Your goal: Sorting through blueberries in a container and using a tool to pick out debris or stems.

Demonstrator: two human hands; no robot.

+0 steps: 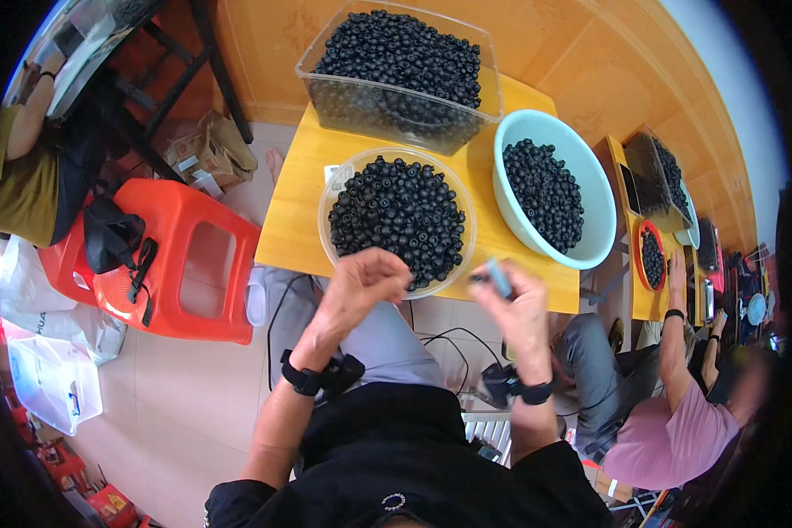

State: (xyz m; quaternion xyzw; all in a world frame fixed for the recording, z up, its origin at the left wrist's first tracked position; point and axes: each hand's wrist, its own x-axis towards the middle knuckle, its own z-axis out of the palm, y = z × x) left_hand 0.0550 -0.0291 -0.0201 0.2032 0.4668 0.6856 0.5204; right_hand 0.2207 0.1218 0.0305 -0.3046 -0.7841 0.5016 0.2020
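Observation:
My left hand [361, 286] hovers at the near rim of a clear round bowl [336, 180] full of small black ring-shaped parts, fingers curled together; what it pinches is too small to see. My right hand [515, 304] is raised just right of that bowl, closed on a small grey-blue tool [499, 277] with a black part at its tip. Both wrists carry black bands with devices. The bowl sits on a yellow table [290, 220].
A clear rectangular tub [493, 97] and a pale green basin [600, 189], both with black parts, stand behind. An orange plastic stool [185, 264] is to the left. A person in pink [678, 422] works at another table to the right; another person sits far left.

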